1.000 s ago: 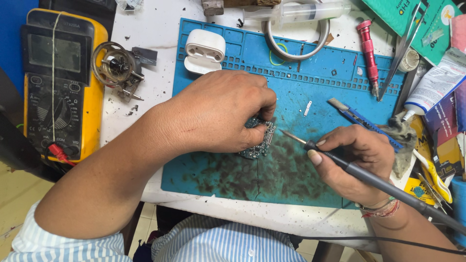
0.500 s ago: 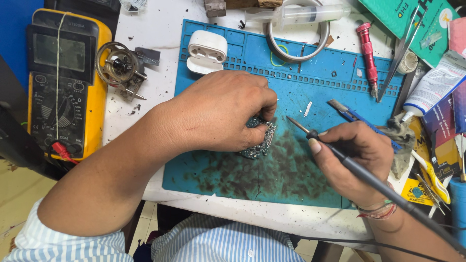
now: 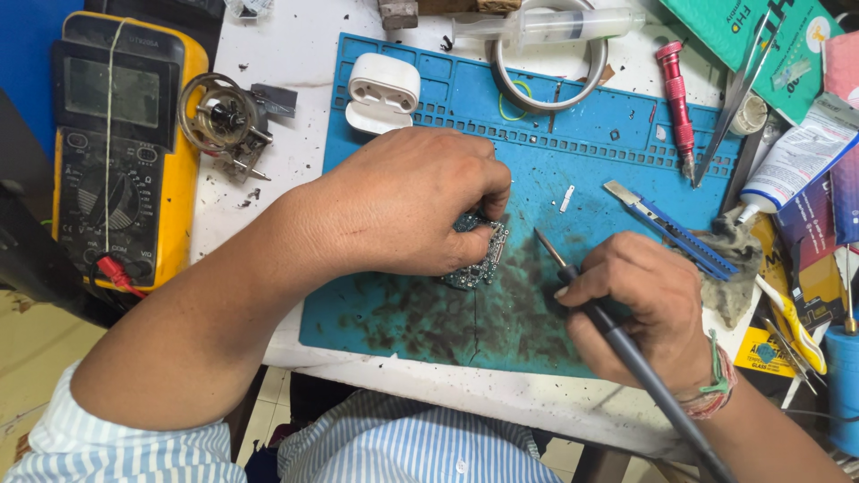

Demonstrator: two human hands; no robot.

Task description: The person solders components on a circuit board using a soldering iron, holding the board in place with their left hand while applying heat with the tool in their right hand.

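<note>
The left hand (image 3: 407, 206) is curled down over a small circuit board (image 3: 479, 259), fingertips pinching it against the blue work mat (image 3: 537, 134); only the board's right edge peeks out from under the fingers. The board sits near the middle of the mat, right at the top of the dark, sooty patch that stains the mat's lower half. Over to the right hand (image 3: 644, 304): it is closed around a dark soldering iron (image 3: 617, 344), held like a pen, the tip aimed up and to the left and hovering just beside the board, a small gap between them. The iron's handle runs back down past the wrist, which wears a thread bracelet (image 3: 716, 385).

Around the action, a white earbud case (image 3: 380, 92) lies open at the mat's top left. A yellow multimeter (image 3: 125, 152) rests on the white table (image 3: 286, 161) at far left, with a small metal coil part (image 3: 219, 121) beside it. A blue utility knife (image 3: 671, 228) lies on the mat just above the right hand. A red screwdriver (image 3: 676, 89) and tweezers (image 3: 738, 98) lie at the top right, and a syringe (image 3: 546, 27) rests across the top edge.
</note>
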